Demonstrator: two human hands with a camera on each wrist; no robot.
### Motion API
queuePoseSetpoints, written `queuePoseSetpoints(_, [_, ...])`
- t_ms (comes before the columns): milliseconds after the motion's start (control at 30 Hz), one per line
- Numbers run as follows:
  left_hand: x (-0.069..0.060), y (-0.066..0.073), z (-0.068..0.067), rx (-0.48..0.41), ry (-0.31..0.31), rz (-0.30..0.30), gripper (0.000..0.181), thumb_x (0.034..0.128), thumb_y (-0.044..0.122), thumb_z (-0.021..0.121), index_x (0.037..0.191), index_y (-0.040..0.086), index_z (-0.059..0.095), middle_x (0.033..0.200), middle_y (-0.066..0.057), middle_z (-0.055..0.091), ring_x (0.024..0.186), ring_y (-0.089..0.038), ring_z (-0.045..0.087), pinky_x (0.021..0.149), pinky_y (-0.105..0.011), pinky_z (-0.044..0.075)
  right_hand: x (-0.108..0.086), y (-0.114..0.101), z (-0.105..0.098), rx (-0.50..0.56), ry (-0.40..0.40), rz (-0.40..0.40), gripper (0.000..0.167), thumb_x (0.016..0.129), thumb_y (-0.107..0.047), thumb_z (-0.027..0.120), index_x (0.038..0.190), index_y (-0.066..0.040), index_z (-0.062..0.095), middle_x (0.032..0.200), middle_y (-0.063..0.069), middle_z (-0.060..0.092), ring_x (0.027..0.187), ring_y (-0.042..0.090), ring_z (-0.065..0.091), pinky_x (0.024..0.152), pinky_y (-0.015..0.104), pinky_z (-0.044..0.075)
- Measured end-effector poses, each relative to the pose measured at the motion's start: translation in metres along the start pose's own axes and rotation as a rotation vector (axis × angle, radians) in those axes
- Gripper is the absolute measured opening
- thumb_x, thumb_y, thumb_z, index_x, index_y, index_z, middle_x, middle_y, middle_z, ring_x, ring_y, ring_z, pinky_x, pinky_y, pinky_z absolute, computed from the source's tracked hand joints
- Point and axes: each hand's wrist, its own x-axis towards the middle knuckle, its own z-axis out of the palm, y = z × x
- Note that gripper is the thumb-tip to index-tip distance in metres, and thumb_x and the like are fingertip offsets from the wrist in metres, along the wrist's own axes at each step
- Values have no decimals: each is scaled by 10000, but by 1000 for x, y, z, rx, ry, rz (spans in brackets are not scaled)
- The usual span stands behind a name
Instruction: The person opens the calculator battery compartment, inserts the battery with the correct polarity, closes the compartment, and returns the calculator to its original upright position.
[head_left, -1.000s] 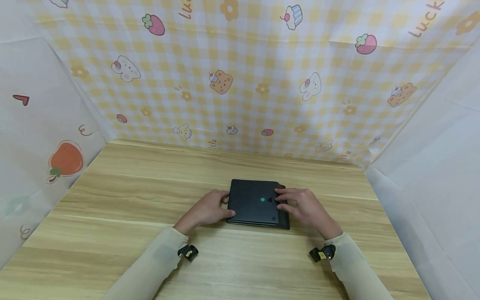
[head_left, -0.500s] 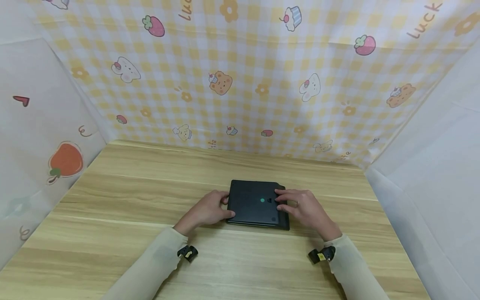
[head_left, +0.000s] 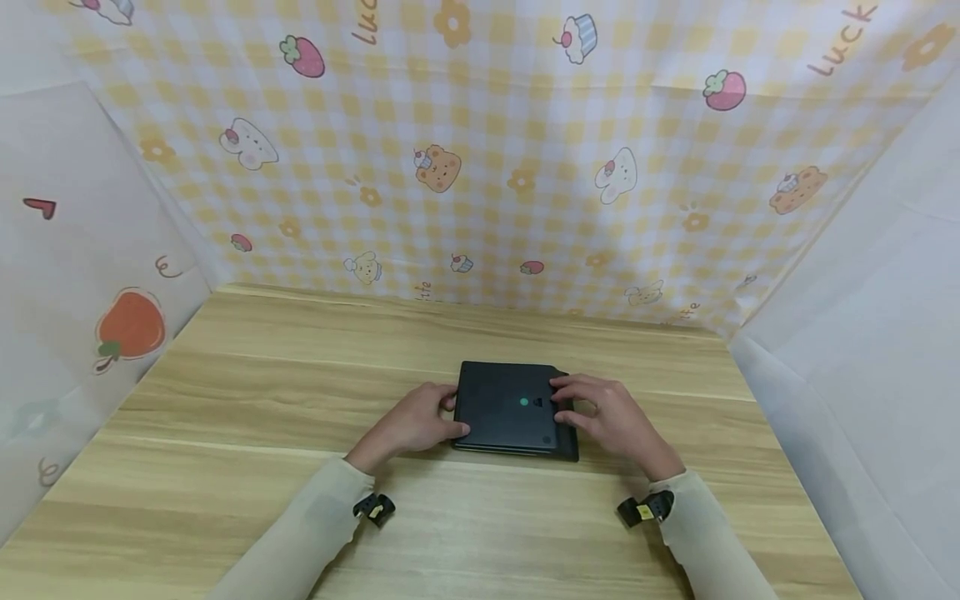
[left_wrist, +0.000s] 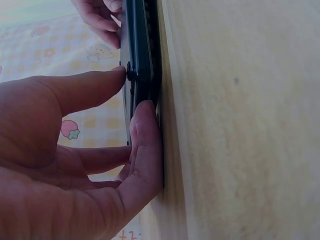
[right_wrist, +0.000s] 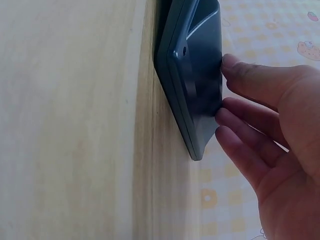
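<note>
A flat, black, squarish device point(head_left: 502, 404) lies on the table, with a green dot and a small latch on its upper face. Its kind is not clear. The left hand point(head_left: 422, 419) holds its left edge. In the left wrist view, the left thumb point(left_wrist: 95, 89) lies at the upper face and a finger point(left_wrist: 146, 142) reaches the underside. At the right end, the right hand point(head_left: 611, 417) touches the upper face with its thumb and fingertips. From the right wrist, that end of the device point(right_wrist: 187, 90) looks wedge-shaped, with the right fingers point(right_wrist: 250, 135) against its upper edge. The device's underside is mostly hidden.
A light wood table point(head_left: 300, 375) carries the device. Behind it hangs a yellow checked cloth point(head_left: 487, 108) with cartoon prints, and white cloth walls point(head_left: 885, 333) stand at both sides. Each sleeve bears a small black wrist camera point(head_left: 647, 508).
</note>
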Motion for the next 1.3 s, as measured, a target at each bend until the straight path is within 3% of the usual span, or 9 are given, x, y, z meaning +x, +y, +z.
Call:
queuePoseSetpoints(200, [0, -2, 1, 7, 7, -9, 407, 976, 164, 847, 1249, -41, 626, 1009, -92, 572, 628, -127, 461, 585, -291, 395, -1, 2, 1, 6, 23, -16, 261, 931, -133, 910, 1174, -110, 817, 1385, 89, 723, 1179, 316, 749, 943, 507, 618])
queuePoseSetpoints(267, [0, -2, 1, 12, 9, -13, 487, 980, 188, 845, 1333, -71, 630, 1047, -94, 576, 630, -127, 472, 593, -292, 411, -1, 3, 2, 3, 24, -12, 276, 935, -135, 907, 1192, -102, 810, 1390, 103, 713, 1140, 316, 759, 910, 490, 630])
queuePoseSetpoints(400, [-1, -1, 0, 5, 1, -1, 647, 987, 210, 834, 1474, -125, 573, 1094, -103, 572, 610, -131, 491, 605, -297, 440, -2, 4, 1, 7, 14, 9, 304, 954, -157, 893, 1235, -93, 797, 1400, 107, 705, 1138, 319, 756, 915, 473, 631])
queuePoseSetpoints(533, [0, -5, 1, 13, -2, 34, 673, 983, 246, 835, 1460, -144, 564, 1089, -123, 547, 611, -152, 545, 641, -319, 477, -2, 5, -1, 27, -11, 30, 348, 981, -207, 872, 1296, -95, 775, 1456, 104, 669, 1169, 318, 744, 948, 478, 621])
queuePoseSetpoints(700, [-1, -4, 5, 114, 2, 8, 911, 919, 392, 893, 1577, -96, 494, 1270, -199, 582, 971, -285, 677, 893, -457, 572, -2, 8, -1, 42, -40, 84, 459, 1028, -308, 824, 1416, -95, 703, 1550, 131, 595, 1203, 343, 725, 973, 536, 603])
queuePoseSetpoints(800, [2, -9, 12, 202, 9, 7, 1057, 871, 483, 914, 1631, -69, 430, 1401, -264, 551, 1159, -371, 655, 987, -519, 567, -2, 11, -1, 53, -55, 123, 543, 1044, -367, 798, 1486, -88, 649, 1591, 166, 558, 1231, 362, 716, 989, 559, 593])
queuePoseSetpoints(900, [-2, -4, 15, 221, 12, -13, 1133, 840, 451, 951, 1671, -48, 364, 1482, -290, 496, 1174, -410, 650, 988, -538, 570, -2, 14, 0, 73, -75, 160, 611, 1046, -400, 789, 1535, -83, 605, 1603, 180, 550, 1258, 371, 701, 1013, 567, 580])
queuePoseSetpoints(1000, [-13, 14, 15, 217, 19, -48, 1144, 832, 364, 986, 1693, -18, 336, 1533, -281, 453, 1182, -408, 643, 1002, -534, 567, 0, 16, 0, 90, -88, 198, 650, 1047, -417, 784, 1562, -78, 578, 1573, 177, 581, 1253, 367, 702, 1023, 564, 575])
queuePoseSetpoints(1300, [-15, 20, 22, 254, 36, -49, 1126, 827, 294, 1008, 1685, -24, 351, 1605, -289, 389, 1260, -481, 621, 1037, -547, 556, 6, 17, -1, 101, -117, 254, 674, 1061, -429, 760, 1581, -54, 554, 1463, 210, 659, 1224, 377, 711, 1013, 578, 575])
